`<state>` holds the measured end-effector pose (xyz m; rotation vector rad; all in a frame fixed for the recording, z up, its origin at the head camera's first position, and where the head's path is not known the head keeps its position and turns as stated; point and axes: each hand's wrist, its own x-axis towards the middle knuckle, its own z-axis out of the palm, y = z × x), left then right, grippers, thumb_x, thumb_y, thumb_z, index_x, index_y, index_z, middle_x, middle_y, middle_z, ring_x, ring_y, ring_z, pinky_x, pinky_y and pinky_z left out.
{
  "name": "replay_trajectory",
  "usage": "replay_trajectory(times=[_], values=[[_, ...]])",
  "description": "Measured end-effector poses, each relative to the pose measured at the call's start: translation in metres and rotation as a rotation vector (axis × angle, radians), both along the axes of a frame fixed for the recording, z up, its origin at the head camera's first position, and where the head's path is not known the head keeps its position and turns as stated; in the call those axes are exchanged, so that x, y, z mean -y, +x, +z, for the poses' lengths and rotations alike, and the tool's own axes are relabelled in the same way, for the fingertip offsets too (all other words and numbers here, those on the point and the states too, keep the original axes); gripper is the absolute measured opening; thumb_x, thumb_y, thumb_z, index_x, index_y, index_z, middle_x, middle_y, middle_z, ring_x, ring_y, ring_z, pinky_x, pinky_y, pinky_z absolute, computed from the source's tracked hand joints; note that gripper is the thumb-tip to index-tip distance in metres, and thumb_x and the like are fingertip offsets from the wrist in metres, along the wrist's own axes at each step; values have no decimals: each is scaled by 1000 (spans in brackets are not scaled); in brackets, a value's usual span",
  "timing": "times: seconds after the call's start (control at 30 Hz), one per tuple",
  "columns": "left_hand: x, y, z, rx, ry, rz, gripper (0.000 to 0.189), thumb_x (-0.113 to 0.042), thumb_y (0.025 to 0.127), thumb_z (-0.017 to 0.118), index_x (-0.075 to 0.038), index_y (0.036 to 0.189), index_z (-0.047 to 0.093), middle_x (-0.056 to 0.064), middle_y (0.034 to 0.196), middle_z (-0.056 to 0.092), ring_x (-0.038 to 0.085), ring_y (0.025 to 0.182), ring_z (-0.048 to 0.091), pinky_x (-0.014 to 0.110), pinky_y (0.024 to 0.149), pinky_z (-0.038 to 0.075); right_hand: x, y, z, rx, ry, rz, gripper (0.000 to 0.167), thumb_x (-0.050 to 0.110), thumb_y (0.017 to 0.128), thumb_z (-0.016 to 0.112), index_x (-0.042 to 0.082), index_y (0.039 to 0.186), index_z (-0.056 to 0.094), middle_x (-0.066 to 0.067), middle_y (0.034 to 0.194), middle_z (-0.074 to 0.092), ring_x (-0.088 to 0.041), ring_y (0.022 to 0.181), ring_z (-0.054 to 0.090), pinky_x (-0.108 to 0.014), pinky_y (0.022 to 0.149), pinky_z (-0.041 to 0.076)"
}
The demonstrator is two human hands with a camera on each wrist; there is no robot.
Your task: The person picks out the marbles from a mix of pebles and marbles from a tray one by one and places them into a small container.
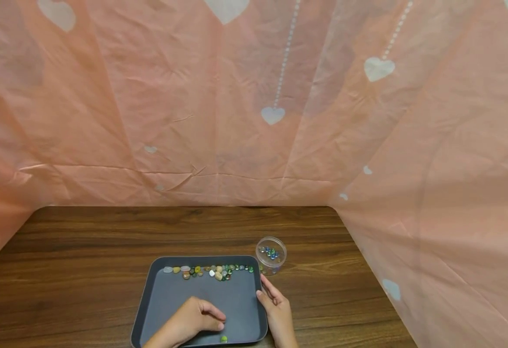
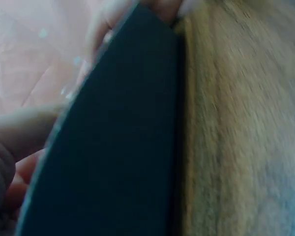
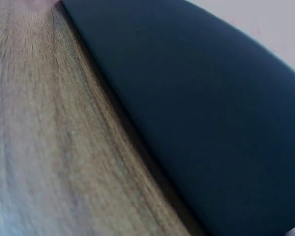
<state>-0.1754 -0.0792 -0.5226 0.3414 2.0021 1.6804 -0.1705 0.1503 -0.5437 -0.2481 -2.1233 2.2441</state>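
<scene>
A grey rectangular tray (image 1: 201,299) lies on the wooden table. My left hand (image 1: 193,319) reaches over its front part, thumb and fingers loosely bent, with nothing visible between them. Just in front of those fingertips a green glass pebble (image 1: 224,339) sits by the near wall. My right hand (image 1: 277,311) holds the tray's right side, thumb on the rim and fingers along the outside. Mixed pebbles and glass beads (image 1: 219,271) line the tray's far edge. In the left wrist view the tray's dark outer wall (image 2: 118,128) hides part of the left hand (image 2: 24,135).
Beyond the tray's far right corner stands a clear round jar (image 1: 271,253) with blue and green glass beads inside. Brown wooden table (image 1: 332,290) extends around the tray. A pink cloth with white hearts (image 1: 236,121) hangs behind the table and along its sides.
</scene>
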Motion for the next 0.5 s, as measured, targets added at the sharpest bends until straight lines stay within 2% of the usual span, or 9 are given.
replay_trajectory(times=[0.2,0.5], values=[[-4,1,0,-17,-83,-80,13,-3,76,81,1,87,78,11,82,77,9,76,65,23,66,52,0,-1,0,-1,-15,0,52,11,96,63,-7,142,47,-24,147,46,-16,133,50,-12,94,47],[-9,2,3,-82,-153,-138,8,3,75,79,0,83,79,13,79,77,5,66,64,19,57,49,0,-1,0,-7,-19,10,52,11,97,62,-7,143,46,-24,148,44,-16,134,49,-12,93,47]])
